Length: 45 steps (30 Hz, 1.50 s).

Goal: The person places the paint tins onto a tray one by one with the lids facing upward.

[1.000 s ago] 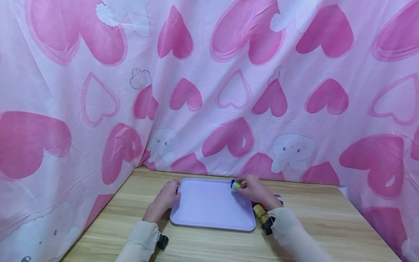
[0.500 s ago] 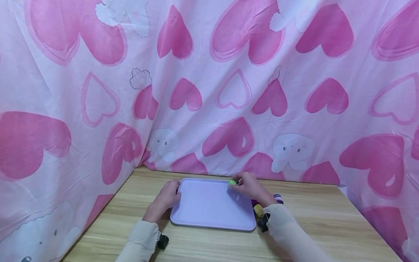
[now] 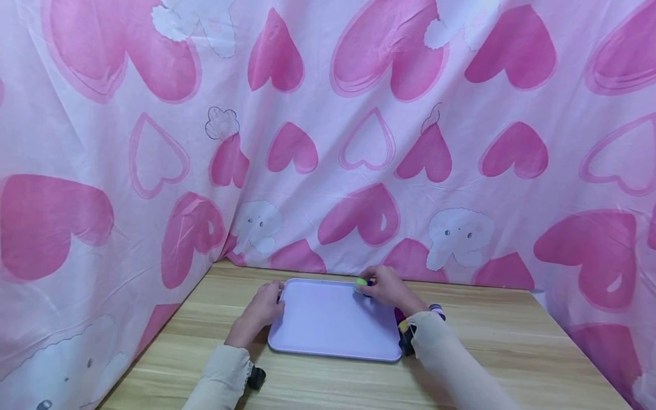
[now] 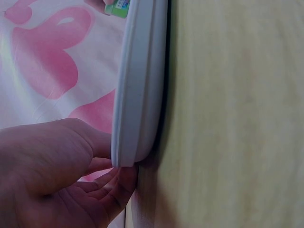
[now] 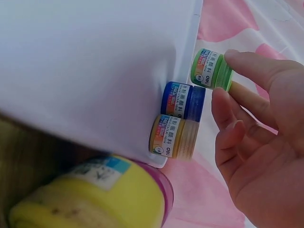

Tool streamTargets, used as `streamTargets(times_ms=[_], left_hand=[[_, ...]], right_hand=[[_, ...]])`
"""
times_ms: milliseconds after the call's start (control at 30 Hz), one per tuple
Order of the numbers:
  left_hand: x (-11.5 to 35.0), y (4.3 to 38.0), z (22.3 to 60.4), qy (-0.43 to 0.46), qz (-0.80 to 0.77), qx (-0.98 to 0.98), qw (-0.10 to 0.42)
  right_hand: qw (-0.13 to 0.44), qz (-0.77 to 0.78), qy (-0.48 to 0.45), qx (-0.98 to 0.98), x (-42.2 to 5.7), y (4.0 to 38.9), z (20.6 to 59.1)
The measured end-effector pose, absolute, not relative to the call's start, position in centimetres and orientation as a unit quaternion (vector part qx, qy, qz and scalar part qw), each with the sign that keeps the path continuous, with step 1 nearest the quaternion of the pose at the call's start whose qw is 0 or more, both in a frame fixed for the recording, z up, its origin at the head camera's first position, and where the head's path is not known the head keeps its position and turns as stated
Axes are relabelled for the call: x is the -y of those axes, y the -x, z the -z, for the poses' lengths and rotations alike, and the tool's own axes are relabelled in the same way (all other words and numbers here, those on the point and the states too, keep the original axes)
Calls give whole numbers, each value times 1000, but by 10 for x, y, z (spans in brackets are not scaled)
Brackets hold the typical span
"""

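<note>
My left hand (image 3: 261,304) holds the left rim of a pale lavender tray (image 3: 333,322). In the left wrist view, its thumb lies at the rim and the other fingers curl below. Over the tray's far right corner, my right hand (image 3: 389,289) pinches a small green paint jar (image 5: 207,69) by its lid between thumb and fingers. Beside that jar, a blue paint jar (image 5: 178,100) and an ochre paint jar (image 5: 168,136) stand side by side on the tray near its edge. Whether the green jar touches the tray is unclear.
Close to the right wrist camera sits a larger yellow jar (image 5: 104,197), with a magenta one (image 5: 165,187) behind it, outside the tray. Another purple-banded jar (image 3: 437,310) shows past the right sleeve. A pink heart-patterned curtain (image 3: 359,216) borders the wooden table (image 3: 502,341).
My right hand has moved slightly left and away from me with the green paint jar, along the tray's far edge. The left hand stays on the rim.
</note>
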State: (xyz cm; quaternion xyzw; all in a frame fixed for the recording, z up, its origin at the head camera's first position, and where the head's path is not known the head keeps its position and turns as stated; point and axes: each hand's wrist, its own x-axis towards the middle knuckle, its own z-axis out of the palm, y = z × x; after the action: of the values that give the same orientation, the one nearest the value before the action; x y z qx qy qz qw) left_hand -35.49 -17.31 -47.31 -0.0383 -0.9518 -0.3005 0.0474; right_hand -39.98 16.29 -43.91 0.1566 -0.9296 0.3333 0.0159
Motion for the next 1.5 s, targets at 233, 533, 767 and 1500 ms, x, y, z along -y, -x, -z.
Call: streamTargets(times_ms=[233, 533, 767, 1500], left_hand=[[173, 354, 472, 39, 299, 952, 44], [172, 354, 471, 46, 297, 952, 52], [172, 355, 471, 48, 297, 952, 54], [172, 352, 470, 41, 300, 952, 46]], right_hand=[[24, -319, -169, 932, -158, 408, 446], [24, -293, -163, 942, -152, 412, 447], [24, -281, -143, 949, -150, 415, 447], [11, -297, -131, 946, -150, 415, 446]])
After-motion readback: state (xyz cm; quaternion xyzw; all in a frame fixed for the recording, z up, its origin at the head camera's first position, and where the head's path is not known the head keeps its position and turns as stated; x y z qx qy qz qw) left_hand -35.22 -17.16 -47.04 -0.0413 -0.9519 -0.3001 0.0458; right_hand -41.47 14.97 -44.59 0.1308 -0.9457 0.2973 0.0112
